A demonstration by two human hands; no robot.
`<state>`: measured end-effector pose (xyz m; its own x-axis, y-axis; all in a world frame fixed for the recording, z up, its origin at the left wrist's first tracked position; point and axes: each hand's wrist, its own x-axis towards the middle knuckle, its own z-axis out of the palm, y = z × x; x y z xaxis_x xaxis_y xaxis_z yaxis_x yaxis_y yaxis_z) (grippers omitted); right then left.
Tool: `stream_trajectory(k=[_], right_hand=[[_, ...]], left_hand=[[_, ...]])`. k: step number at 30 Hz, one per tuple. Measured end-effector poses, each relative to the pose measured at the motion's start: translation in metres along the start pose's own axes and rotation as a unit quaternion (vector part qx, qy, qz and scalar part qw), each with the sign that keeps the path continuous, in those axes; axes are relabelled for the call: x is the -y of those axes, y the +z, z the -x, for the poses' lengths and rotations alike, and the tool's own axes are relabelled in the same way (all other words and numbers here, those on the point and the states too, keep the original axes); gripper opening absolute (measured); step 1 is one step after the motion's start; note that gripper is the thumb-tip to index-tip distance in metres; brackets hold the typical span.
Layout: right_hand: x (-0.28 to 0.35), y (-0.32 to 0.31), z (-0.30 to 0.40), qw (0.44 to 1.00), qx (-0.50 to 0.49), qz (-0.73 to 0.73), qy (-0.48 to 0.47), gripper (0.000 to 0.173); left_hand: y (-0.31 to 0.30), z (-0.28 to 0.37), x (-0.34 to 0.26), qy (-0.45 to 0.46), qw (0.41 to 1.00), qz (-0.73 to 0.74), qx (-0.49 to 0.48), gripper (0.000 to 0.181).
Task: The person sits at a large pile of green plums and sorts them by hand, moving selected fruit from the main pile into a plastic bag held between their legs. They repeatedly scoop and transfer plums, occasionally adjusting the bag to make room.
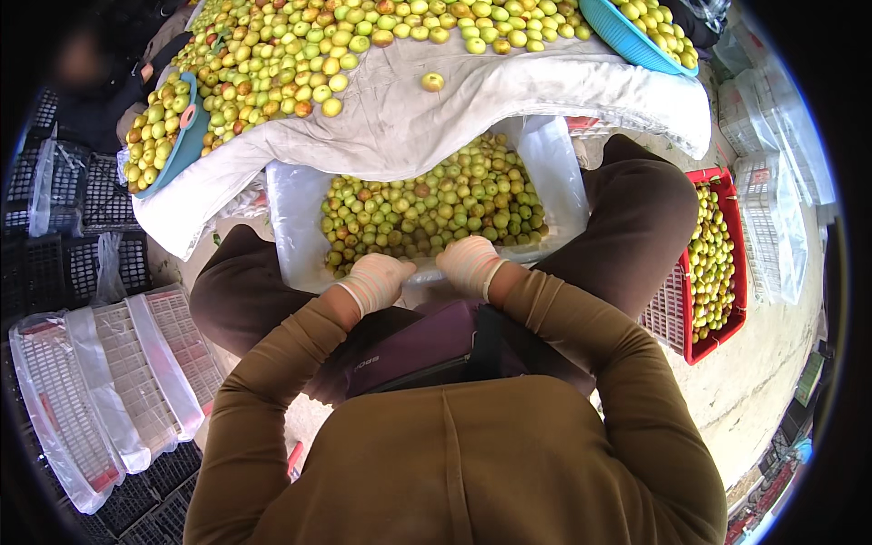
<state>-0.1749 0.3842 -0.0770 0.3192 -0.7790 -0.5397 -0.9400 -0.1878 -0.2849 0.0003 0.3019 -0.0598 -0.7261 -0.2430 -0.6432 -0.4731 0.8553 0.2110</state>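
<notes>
Between my knees stands a container lined with clear plastic film (560, 163), partly filled with small green and reddish-brown fruits (436, 204) that look like jujubes. My left hand (375, 281), in a pale striped glove, is closed on the near rim, where the plastic liner folds over. Just to its right, my right hand (470, 264), gloved the same way, is closed on the same near edge. A gap separates the two hands. The container's far side is hidden under a whitish cloth (388, 129), which holds a wide heap of similar fruits (286, 61).
Blue plastic baskets of fruit rest at the cloth's left (182, 150) and right (630, 41). A red crate (739, 272) of fruit stands by my right knee. Wrapped crates (116, 381) and black crates (41, 266) are stacked at left. A person (102, 88) is at upper left.
</notes>
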Motion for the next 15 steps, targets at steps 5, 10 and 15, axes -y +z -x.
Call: stream_trajectory(k=[5, 10, 15], right_hand=[[-0.009, -0.022, 0.010, 0.987, 0.095, -0.127, -0.030, 0.031], [-0.069, -0.004, -0.036, 0.952, -0.071, -0.268, 0.131, 0.031], [-0.090, 0.036, -0.096, 0.943, -0.128, -0.220, 0.213, 0.022]], left_hand=[[0.000, 0.003, 0.008, 0.074, 0.991, 0.108, 0.021, 0.026], [0.028, -0.028, 0.056, 0.012, 0.983, 0.167, 0.070, 0.040], [0.045, -0.030, 0.068, -0.197, 0.960, 0.079, 0.182, 0.030]])
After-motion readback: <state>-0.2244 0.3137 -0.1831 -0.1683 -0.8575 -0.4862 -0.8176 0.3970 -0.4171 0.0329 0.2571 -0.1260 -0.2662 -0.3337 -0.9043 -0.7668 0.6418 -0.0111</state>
